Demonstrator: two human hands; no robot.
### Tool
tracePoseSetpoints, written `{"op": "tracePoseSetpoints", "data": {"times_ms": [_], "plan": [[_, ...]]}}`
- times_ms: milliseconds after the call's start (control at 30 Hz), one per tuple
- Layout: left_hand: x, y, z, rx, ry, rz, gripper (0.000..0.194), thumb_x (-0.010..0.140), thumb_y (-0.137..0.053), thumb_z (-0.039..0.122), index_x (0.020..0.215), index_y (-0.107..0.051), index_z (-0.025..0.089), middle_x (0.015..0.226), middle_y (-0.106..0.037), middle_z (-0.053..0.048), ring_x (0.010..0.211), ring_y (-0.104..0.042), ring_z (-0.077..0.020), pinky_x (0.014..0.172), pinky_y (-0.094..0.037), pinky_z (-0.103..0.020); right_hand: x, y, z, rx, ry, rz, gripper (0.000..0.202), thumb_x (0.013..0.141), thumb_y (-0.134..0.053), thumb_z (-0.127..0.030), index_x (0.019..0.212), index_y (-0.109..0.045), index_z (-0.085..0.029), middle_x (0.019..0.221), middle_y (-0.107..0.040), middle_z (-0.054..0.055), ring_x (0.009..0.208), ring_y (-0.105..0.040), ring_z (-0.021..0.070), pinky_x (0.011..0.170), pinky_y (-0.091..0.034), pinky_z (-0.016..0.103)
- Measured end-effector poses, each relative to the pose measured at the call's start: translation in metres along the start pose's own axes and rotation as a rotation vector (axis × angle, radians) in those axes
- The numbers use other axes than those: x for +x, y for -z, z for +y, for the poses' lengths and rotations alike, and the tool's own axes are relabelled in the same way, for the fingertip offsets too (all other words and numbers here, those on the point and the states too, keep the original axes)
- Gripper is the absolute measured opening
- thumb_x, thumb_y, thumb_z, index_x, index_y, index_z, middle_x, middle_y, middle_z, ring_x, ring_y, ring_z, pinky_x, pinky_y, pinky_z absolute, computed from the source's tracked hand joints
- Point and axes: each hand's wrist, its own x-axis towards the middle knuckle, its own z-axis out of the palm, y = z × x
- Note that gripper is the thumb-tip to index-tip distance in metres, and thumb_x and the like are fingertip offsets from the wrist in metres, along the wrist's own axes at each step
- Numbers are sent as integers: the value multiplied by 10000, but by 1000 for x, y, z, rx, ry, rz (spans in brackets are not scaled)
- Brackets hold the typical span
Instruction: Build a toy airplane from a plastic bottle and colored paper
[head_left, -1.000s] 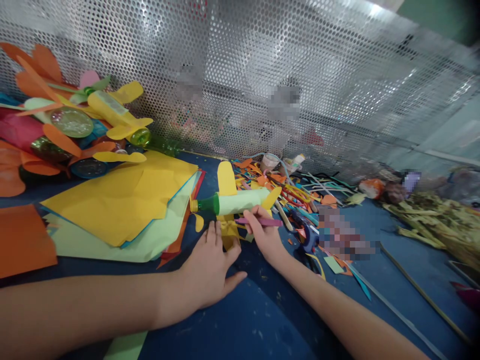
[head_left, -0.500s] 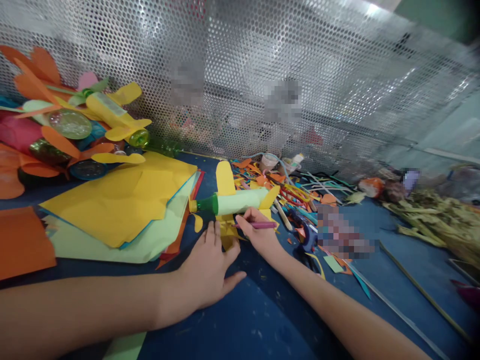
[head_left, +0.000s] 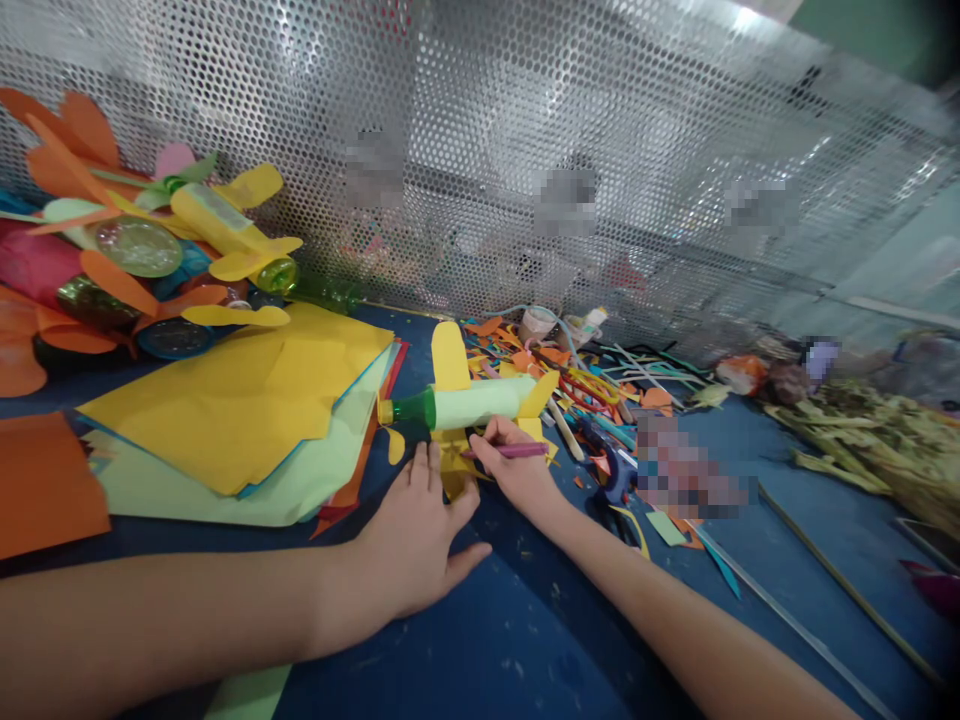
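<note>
A green plastic bottle (head_left: 416, 408) lies on its side, wrapped in pale green paper, with yellow paper pieces standing out as wings and tail like a toy airplane. On its near side is a yellow paper piece (head_left: 452, 462). My left hand (head_left: 412, 530) rests palm down, fingertips on that yellow piece and thumb spread away. In my right hand (head_left: 517, 470) a purple pen (head_left: 521, 451) is pinched, its tip over the yellow piece. My fingers partly hide this paper, and I cannot make out any marks on it.
Stacked coloured paper (head_left: 247, 400) lies left, below a pile of paper-winged bottles (head_left: 217, 220). Behind the bottle spread paper scraps and scissors (head_left: 592, 383). A thin stick (head_left: 840, 575) and dried leaves (head_left: 892, 440) lie right. A perforated metal screen (head_left: 480, 150) closes off the back.
My right hand and the pen have shifted very slightly to the left over the yellow paper. My left hand stays in place.
</note>
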Motion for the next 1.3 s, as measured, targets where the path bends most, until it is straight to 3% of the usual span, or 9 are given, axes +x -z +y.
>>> {"op": "tracePoseSetpoints", "data": {"times_ms": [467,600,800,900,1300], "plan": [[0,-3,-2,-1,-6,26,534,835,-384,533,1194,-519,162,1318,-436,-234,1244,-332,-416,951,-322,-520,-1,1,-5,-15,3,-4,264,785,-547,-356,618,-394,-221,532,-424,-56,501,-430,121,521,-407,255],[-1,-5,-2,10,-4,35,538,833,-378,541,1202,-514,173,1312,-447,-219,1243,-334,-414,940,-338,-516,-1,1,-6,72,2,-64,276,780,-553,-357,614,-378,-221,512,-403,-70,468,-414,109,540,-432,260],[0,-2,-1,19,-7,24,547,832,-376,538,1188,-530,153,1291,-450,-260,1228,-336,-445,934,-342,-523,-2,1,-7,-11,6,-13,255,782,-545,-339,613,-397,-220,517,-422,-58,472,-409,113,467,-347,236],[0,-2,0,17,-5,17,550,832,-374,539,1199,-524,157,1295,-451,-250,1230,-335,-439,936,-347,-519,-3,1,-8,41,-10,-56,263,781,-547,-339,612,-383,-221,512,-422,-62,471,-428,114,481,-359,237],[0,-2,-1,18,-12,24,547,838,-371,531,1192,-528,145,1282,-437,-296,1220,-332,-465,932,-346,-520,0,3,-3,-49,12,14,264,767,-533,-281,590,-347,-222,537,-331,-68,495,-371,114,503,-366,243]]}}
